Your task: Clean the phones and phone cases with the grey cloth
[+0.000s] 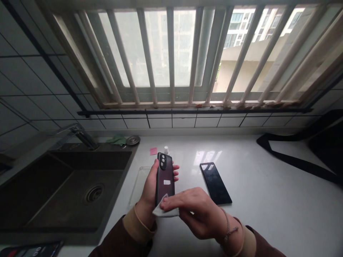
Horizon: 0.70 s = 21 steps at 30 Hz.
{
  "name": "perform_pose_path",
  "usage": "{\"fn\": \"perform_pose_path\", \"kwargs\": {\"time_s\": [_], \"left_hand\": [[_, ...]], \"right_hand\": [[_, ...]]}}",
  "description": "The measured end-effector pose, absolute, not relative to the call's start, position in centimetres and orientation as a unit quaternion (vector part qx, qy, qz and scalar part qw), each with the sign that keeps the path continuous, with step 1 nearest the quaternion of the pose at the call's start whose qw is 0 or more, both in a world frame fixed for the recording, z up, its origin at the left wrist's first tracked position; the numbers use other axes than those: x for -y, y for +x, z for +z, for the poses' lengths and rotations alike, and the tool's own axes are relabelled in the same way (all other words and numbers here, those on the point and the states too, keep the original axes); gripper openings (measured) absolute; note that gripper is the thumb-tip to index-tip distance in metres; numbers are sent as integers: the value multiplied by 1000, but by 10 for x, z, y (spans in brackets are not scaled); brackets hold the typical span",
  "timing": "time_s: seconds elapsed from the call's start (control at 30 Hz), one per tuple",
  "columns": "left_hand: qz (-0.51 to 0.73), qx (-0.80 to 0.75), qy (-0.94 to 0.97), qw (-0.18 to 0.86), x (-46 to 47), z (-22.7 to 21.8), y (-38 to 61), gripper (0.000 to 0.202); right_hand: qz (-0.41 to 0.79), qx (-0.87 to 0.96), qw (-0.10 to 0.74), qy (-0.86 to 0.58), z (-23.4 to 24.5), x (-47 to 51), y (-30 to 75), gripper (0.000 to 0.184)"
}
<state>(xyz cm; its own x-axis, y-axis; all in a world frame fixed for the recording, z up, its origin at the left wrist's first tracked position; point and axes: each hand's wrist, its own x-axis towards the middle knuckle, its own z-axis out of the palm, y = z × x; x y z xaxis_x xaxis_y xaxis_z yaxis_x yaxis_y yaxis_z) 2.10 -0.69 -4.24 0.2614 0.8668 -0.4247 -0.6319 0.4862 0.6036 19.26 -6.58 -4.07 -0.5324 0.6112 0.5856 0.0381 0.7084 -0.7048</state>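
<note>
A smartphone (165, 171) in a dark case is tilted up, its camera side facing me. My left hand (149, 189) is wrapped round it, thumb along the left edge and fingertips showing past the right edge. A small white label (167, 182) sits on the phone's back. With my right hand (194, 208) I press a pale grey cloth (166, 211) against the lower end of the phone, fingers closed on it. On the counter to the right lies a second smartphone (215, 183), its dark screen up. A clear phone case (137, 185) lies partly behind my left hand.
A white-capped bottle (166, 150) and a pink slip (153, 151) lie beyond the phone. At left is the dark sink (118, 207) with a faucet (83, 135), green cloth (117, 140) and drain strainer (133, 140). A black strap (289, 160) lies at right.
</note>
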Motion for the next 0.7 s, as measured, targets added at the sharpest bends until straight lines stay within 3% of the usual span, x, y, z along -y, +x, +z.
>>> {"fn": "perform_pose_path", "kwargs": {"time_s": [0.13, 0.3, 0.4, 0.53, 0.7], "left_hand": [[468, -348, 155, 797, 9, -39, 23, 60], [459, -352, 187, 794, 13, -37, 28, 58], [451, -369, 229, 780, 15, -43, 30, 58], [461, -371, 248, 767, 16, -58, 31, 51], [473, -396, 236, 750, 13, -58, 27, 65]], "right_hand": [[413, 680, 514, -319, -47, 66, 195, 33], [311, 525, 620, -493, -66, 51, 204, 36], [225, 582, 595, -506, -68, 49, 204, 35], [175, 738, 512, -404, -67, 51, 191, 49], [180, 817, 464, -291, -62, 55, 184, 51]]}}
